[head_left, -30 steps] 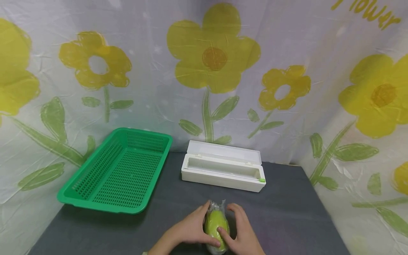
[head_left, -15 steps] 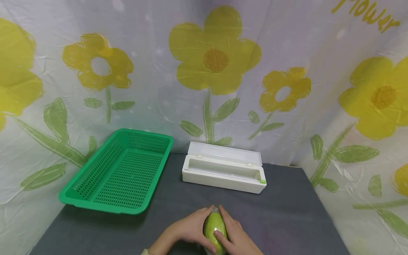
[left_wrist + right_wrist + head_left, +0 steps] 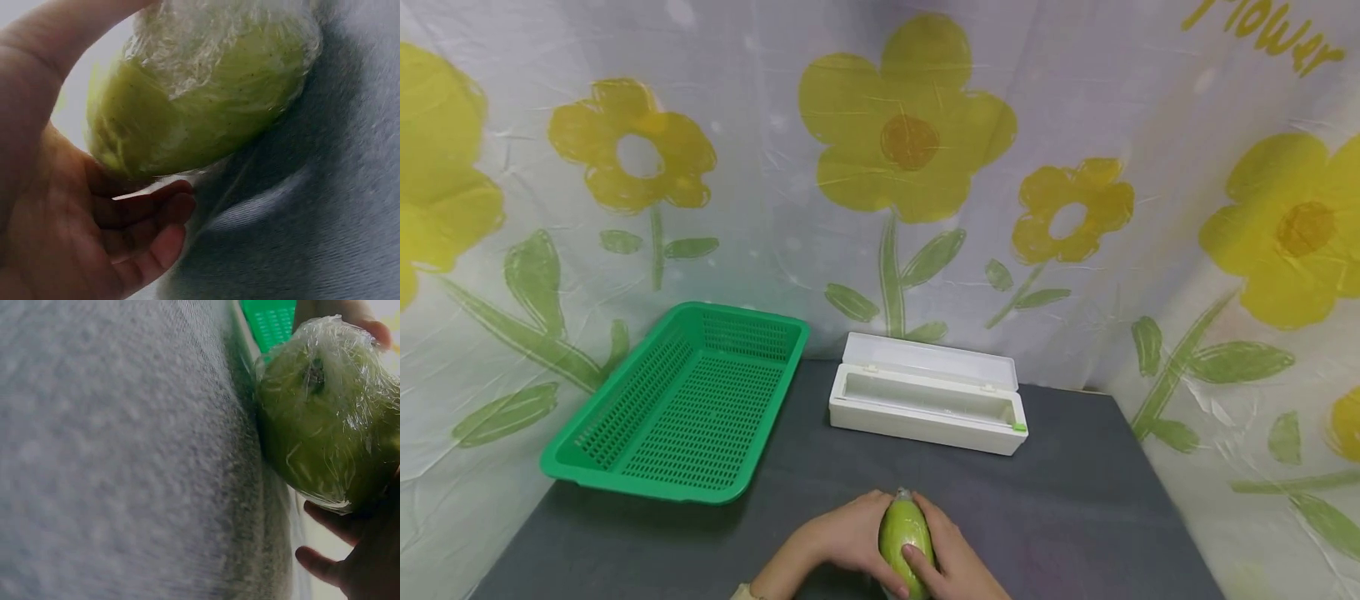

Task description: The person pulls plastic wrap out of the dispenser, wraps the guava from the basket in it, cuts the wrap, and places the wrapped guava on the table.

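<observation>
A green, oblong fruit (image 3: pixel 901 530) wrapped in clear cling film is held between both hands at the front of the table. My left hand (image 3: pixel 852 531) grips its left side, thumb across the near part and fingers toward the far end. On the other side my right hand (image 3: pixel 957 557) holds it, thumb laid over the top. Crinkled film (image 3: pixel 187 50) bunches on the fruit in the left wrist view. A dark stem end (image 3: pixel 315 376) shows through the film in the right wrist view. The fruit's underside is hidden in the head view.
Behind the hands stands a long white cling film dispenser (image 3: pixel 917 427), lid raised, with a green slider (image 3: pixel 1019 427) at its right end. A green perforated basket (image 3: pixel 741 492) sits at the left. Dark cloth (image 3: pixel 1075 500) covers the table, and a flowered curtain (image 3: pixel 760 250) hangs behind.
The film sticking up at the fruit's far end has been pressed down flat. My right fingers have closed in from the right onto that end, and both hands now lie around the fruit.
</observation>
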Demonstrator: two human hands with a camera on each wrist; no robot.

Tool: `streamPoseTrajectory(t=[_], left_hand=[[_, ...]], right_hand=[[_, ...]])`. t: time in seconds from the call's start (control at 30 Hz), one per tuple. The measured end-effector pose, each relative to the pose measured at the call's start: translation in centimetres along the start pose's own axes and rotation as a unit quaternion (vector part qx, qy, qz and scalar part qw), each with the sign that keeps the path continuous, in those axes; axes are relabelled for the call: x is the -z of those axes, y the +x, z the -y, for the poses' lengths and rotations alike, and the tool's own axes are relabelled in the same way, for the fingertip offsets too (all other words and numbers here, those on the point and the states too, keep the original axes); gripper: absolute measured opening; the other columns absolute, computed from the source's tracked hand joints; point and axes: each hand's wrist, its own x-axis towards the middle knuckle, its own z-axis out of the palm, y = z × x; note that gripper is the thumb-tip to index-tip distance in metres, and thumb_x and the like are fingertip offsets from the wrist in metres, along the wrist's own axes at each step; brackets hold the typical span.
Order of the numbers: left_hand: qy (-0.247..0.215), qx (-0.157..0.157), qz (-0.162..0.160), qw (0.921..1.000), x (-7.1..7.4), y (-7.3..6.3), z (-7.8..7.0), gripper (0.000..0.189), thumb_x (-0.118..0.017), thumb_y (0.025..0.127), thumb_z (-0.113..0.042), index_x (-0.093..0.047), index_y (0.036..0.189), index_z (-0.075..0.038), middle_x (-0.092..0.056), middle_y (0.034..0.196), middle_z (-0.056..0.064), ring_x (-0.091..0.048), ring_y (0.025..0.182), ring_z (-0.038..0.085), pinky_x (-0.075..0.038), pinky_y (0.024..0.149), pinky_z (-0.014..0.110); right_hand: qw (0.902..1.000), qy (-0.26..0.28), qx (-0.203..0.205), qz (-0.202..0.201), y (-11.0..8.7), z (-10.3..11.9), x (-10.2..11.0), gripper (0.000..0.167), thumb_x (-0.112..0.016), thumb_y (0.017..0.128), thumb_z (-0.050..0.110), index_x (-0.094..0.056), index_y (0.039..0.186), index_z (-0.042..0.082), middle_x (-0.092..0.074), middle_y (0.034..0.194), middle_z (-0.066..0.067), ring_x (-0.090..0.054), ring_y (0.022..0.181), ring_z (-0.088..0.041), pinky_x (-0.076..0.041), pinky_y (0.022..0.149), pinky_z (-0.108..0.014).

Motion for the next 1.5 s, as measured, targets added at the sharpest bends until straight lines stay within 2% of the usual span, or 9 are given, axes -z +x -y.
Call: streamPoseTrajectory(t=[0.23,0.37,0.57,0.7,0.83,1.07,1.3,1.4,1.5], left_hand=[[-0.052,0.005,-0.024,0.9983,-0.6,-0.2,0.3,0.103,-0.100,0.070,-0.042,-0.047,0.149,-0.005,-0.054,0.126,-0.006,-0.053,0.108,0.001,-0.050,0.094,0.022],[-0.049,0.002,-0.031,0.9983,-0.5,-0.3,0.3,0.107,-0.101,0.069,-0.043,-0.045,0.152,-0.006,-0.054,0.133,-0.004,-0.053,0.113,0.003,-0.049,0.098,0.024],[-0.014,-0.005,-0.040,0.9991,-0.1,-0.1,0.0,0.108,-0.103,0.066,-0.043,-0.047,0.151,-0.007,-0.055,0.135,-0.003,-0.052,0.117,0.004,-0.049,0.101,0.026],[0.010,-0.010,-0.054,0.9984,0.1,0.5,-0.1,0.111,-0.105,0.061,-0.042,-0.048,0.151,-0.010,-0.056,0.136,-0.005,-0.050,0.121,0.006,-0.048,0.106,0.030],[0.019,-0.005,-0.054,0.9983,0.1,0.7,-0.2,0.111,-0.105,0.061,-0.042,-0.048,0.150,-0.010,-0.056,0.137,-0.005,-0.050,0.121,0.006,-0.047,0.106,0.030],[0.026,0.001,-0.054,0.9982,0.3,0.8,-0.2,0.109,-0.105,0.061,-0.043,-0.049,0.148,-0.010,-0.055,0.136,-0.004,-0.049,0.121,0.007,-0.046,0.108,0.030],[0.081,0.009,-0.052,0.9954,0.4,1.0,0.1,0.128,-0.104,0.057,-0.055,-0.043,0.158,-0.004,-0.057,0.142,0.002,-0.052,0.126,0.013,-0.047,0.110,0.034],[0.065,0.005,-0.046,0.9968,0.2,1.1,0.5,0.128,-0.104,0.058,-0.053,-0.042,0.157,-0.003,-0.054,0.142,0.004,-0.052,0.125,0.011,-0.049,0.108,0.030],[0.015,-0.007,-0.045,0.9989,-0.1,1.3,0.8,0.115,-0.106,0.058,-0.044,-0.047,0.149,-0.008,-0.053,0.138,0.001,-0.052,0.119,0.006,-0.049,0.104,0.026]], right_hand=[[0.9934,0.010,0.087,-0.074,0.0,-0.7,-0.9,0.065,-0.063,0.106,0.024,-0.038,0.163,0.005,-0.050,0.158,-0.011,-0.053,0.138,-0.018,-0.051,0.109,-0.037],[0.9884,-0.011,0.117,-0.096,0.1,-0.9,-1.1,0.066,-0.066,0.104,0.020,-0.039,0.162,0.004,-0.050,0.157,-0.013,-0.054,0.137,-0.018,-0.053,0.106,-0.036],[0.9954,-0.003,0.075,-0.059,0.6,-0.2,-0.6,0.076,-0.062,0.107,0.030,-0.026,0.164,-0.006,-0.040,0.162,-0.020,-0.052,0.139,-0.028,-0.053,0.107,-0.039],[0.9984,-0.010,0.029,-0.048,1.2,0.2,-0.3,0.083,-0.062,0.107,0.045,-0.025,0.165,-0.001,-0.043,0.160,-0.017,-0.055,0.133,-0.025,-0.055,0.102,-0.039],[0.9981,-0.027,0.008,-0.055,1.6,0.4,-0.1,0.075,-0.060,0.106,0.052,-0.038,0.160,0.004,-0.054,0.148,-0.009,-0.060,0.122,-0.019,-0.056,0.096,-0.037],[0.9973,-0.041,0.003,-0.061,2.7,0.6,0.6,0.066,-0.063,0.104,0.053,-0.054,0.142,0.000,-0.065,0.127,-0.008,-0.064,0.107,-0.017,-0.057,0.085,-0.036],[0.9968,-0.013,-0.016,-0.077,3.5,1.0,0.1,0.045,-0.074,0.094,0.045,-0.060,0.118,0.010,-0.058,0.097,0.006,-0.055,0.080,-0.002,-0.051,0.065,-0.024],[0.9955,-0.006,-0.021,-0.092,3.4,1.0,-0.5,0.041,-0.076,0.091,0.041,-0.061,0.118,0.014,-0.058,0.097,0.008,-0.055,0.080,-0.002,-0.051,0.065,-0.024],[0.9943,0.001,-0.030,-0.102,3.1,0.8,-0.6,0.041,-0.076,0.091,0.039,-0.062,0.120,0.014,-0.061,0.098,0.007,-0.057,0.081,-0.003,-0.052,0.066,-0.024]])
